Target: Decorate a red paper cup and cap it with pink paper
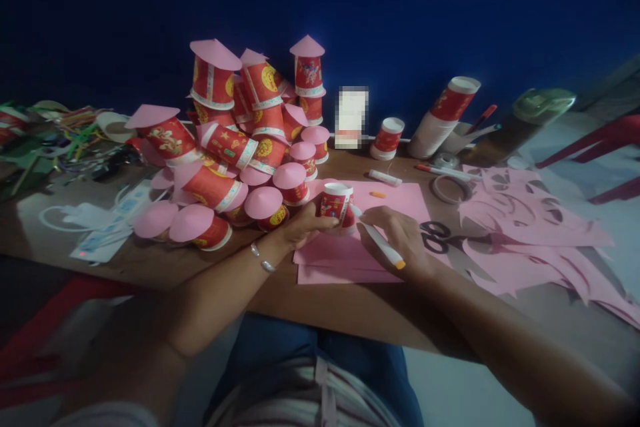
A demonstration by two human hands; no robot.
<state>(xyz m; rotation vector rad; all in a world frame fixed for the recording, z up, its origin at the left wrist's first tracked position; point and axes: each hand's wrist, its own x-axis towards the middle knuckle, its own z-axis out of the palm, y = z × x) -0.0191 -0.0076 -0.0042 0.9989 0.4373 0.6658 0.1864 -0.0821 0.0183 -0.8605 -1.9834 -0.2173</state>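
Note:
My left hand (303,225) is closed around a red printed paper cup (336,203) with a white rim, its thumb lying across the front. The cup stands nearly upright over a stack of pink paper sheets (330,272). In my right hand (400,233) is a slim white pen-like tube (383,247) with an orange end. Its pale tip is at the right side of the cup; whether it touches cannot be made out. A small orange cap (378,195) lies on the pink paper behind the hands. Black-handled scissors (434,237) rest beside my right wrist.
Many red cups with pink paper cones (215,53) are piled at the left. A power strip (113,223) lies near them. A lone cup (387,139), stacked cups (445,117), a tape roll (450,189), a white tube (385,177) and pink scraps (530,213) are at the right.

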